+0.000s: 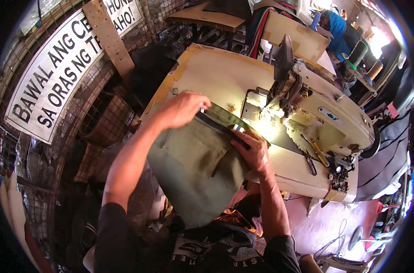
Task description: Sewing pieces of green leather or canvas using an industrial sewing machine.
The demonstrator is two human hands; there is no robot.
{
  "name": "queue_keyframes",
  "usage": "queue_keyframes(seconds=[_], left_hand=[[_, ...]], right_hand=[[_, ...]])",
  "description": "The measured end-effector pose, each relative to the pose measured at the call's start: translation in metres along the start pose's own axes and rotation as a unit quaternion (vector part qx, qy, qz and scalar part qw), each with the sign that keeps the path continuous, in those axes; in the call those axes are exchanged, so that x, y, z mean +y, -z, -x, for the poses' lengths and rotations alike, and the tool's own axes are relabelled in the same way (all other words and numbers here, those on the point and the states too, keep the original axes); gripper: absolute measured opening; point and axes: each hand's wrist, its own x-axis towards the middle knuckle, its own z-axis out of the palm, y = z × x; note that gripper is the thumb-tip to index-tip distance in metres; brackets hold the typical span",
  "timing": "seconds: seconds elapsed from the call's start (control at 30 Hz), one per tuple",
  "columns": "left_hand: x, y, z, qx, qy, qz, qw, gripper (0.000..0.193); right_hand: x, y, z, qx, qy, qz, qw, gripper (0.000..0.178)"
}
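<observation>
The olive-green fabric panel (193, 182), fitted with a stitched flap-like section, is positioned left of centre, between the person's torso and the surface (216, 63). Its far edge extends over the near part of the surface; its lower portion tapers toward the person. A narrow black strip (216, 126) runs along the far edge of the panel, from the left hand (187, 109) to the right hand (253, 149).

Left hand: fingers bent inward, narrow spacing, located at the left end of the strip. Slight blur is present; whether the fingers grip the strip cannot be told.

Right hand: holding the panel and the strip at their right end, thumb on the near side. A small white-and-blue piece (238, 128) shows just beside its fingers.

The beige industrial sewing machine (339, 107) is mounted at the right of the surface. A bright light illuminates its needle area, just beyond the right hand. A yellow-and-black handled tool (320, 153) and a dark-handled tool (310, 163) lie near the machine base. A dark green thread spool (359, 53) stands at the far right. A white sign with black lettering (52, 73) is attached to wire mesh at the far left, partly covered by a wooden plank (107, 38).
</observation>
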Motion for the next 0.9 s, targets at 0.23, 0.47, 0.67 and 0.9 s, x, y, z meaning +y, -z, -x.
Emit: queue_keyframes(seconds=[0.23, 0.47, 0.67, 0.9], left_hand=[[-0.070, 0.029, -0.006, -0.125, 0.077, 0.054, 0.988, 0.021], [-0.080, 0.045, 0.033, 0.067, 0.057, 0.300, 0.950, 0.017], [-0.083, 0.026, 0.057, -0.019, 0.167, 0.093, 0.981, 0.024], [-0.071, 0.017, 0.055, -0.069, 0.157, 0.052, 0.984, 0.032]], right_hand=[[-0.020, 0.015, 0.015, 0.026, 0.192, 0.148, 0.970, 0.060], [-0.033, 0.032, 0.034, 0.025, 0.204, 0.155, 0.966, 0.061], [-0.033, 0.030, 0.042, 0.037, 0.194, 0.149, 0.969, 0.061], [-0.037, 0.029, 0.047, 0.025, 0.193, 0.135, 0.972, 0.063]])
